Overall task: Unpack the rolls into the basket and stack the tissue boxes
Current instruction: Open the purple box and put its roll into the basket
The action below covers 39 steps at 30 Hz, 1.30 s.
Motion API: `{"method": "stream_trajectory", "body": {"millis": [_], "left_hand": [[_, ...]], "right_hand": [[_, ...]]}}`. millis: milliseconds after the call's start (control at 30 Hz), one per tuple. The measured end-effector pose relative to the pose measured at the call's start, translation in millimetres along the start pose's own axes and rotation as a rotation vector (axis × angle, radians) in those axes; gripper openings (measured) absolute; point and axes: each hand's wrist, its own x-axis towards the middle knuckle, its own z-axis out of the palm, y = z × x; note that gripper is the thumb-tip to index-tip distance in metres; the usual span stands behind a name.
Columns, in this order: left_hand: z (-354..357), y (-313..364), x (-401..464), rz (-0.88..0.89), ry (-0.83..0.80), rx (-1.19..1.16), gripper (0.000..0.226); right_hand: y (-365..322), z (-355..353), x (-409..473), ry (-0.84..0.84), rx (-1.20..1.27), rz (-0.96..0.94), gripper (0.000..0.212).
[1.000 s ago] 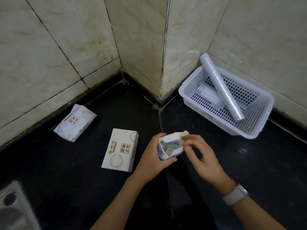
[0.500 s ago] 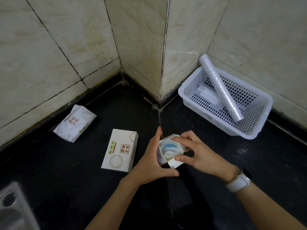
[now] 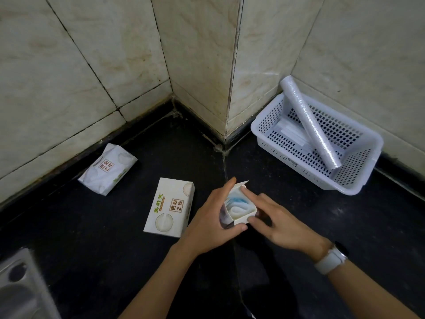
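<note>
Two hands open a small box over a dark surface.

The black surface [image 3: 92, 238] meets tiled walls. A white basket [image 3: 358, 178] sits at the right with a long roll [image 3: 310, 123] leaning in it. Two tissue packs lie apart at the left: box [image 3: 170, 207] and soft pack [image 3: 108, 169]. The left hand [image 3: 211, 219] grips the small box [image 3: 239, 209]; the right hand [image 3: 276, 218] pinches its open top, rolls showing inside.

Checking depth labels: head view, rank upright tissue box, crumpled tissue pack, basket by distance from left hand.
1. Upright tissue box, just left of the left hand.
2. Crumpled tissue pack, farther left by the wall.
3. Basket, far right corner.
</note>
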Motion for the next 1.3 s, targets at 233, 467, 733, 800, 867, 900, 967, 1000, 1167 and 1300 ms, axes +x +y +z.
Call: {"method": "stream_trajectory", "body": {"millis": [233, 467, 733, 800, 867, 900, 967, 1000, 1167, 1300], "left_hand": [[3.7, -2.9, 0.8, -0.03, 0.051, -0.013, 0.084], [10.4, 0.4, 3.1, 0.003, 0.031, 0.07, 0.074], [17.5, 7.8, 10.6, -0.002, 0.038, 0.109, 0.068], [19.9, 12.5, 16.3, 0.007, 0.021, 0.165, 0.066], [22.9, 16.7, 24.8, -0.003, 0.006, 0.235, 0.064], [25.1, 17.8, 30.1, -0.02, -0.004, 0.28, 0.065], [30.9, 17.1, 41.2, -0.064, -0.028, 0.376, 0.067], [34.3, 15.9, 47.0, -0.087, -0.043, 0.412, 0.068], [55.4, 6.8, 84.7, -0.206, -0.139, 0.558, 0.095], [62.7, 7.8, 117.2, -0.191, -0.2, 0.669, 0.107]], "right_hand": [[-13.2, -14.1, 7.5, 0.065, -0.063, 0.109, 0.045], [-33.0, -34.9, 21.6, -0.186, -0.344, 0.27, 0.037], [-24.6, -21.9, 13.6, 0.008, -0.365, 0.238, 0.016], [-14.8, -24.9, 6.8, 0.079, -0.251, 0.25, 0.014], [-2.9, -35.9, -0.1, 0.195, -0.13, 0.269, 0.012], [3.5, -44.2, -4.0, 0.263, -0.07, 0.281, 0.01], [16.1, -64.3, -13.5, 0.394, 0.049, 0.325, 0.009], [23.4, -74.7, -18.3, 0.474, 0.109, 0.349, 0.014], [56.2, -116.6, -23.9, 0.946, 0.439, 0.468, 0.019], [78.6, -129.2, 9.1, 1.03, 0.538, 0.519, 0.012]]}}
